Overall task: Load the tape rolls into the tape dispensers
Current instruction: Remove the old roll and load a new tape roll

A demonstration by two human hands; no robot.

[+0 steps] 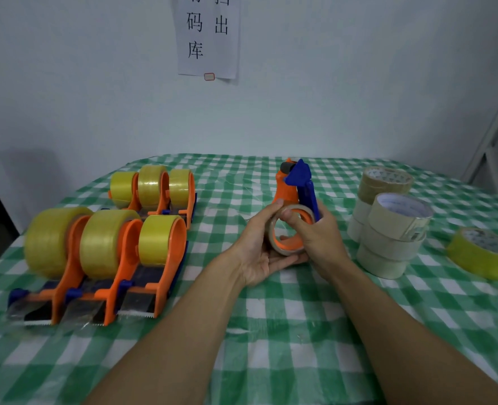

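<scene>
Step in hand: seating a roll on the hub. Left hand [256, 247] cups the tape roll [272, 233] from below, thumb over its top rim. Right hand [321, 238] is curled round the dispenser [288, 191] handle, thumb pressing the roll — the roll sits between both hands. Next, probably: push it fully home, then thread the end. Spare rolls [388, 241] lie right of the right hand; loaded dispensers [104, 244] left of the left.

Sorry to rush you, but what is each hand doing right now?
Left hand: holds the tape roll, thumb on top, fingers beneath.
Right hand: grips the tape dispenser, thumb on the roll.
</scene>
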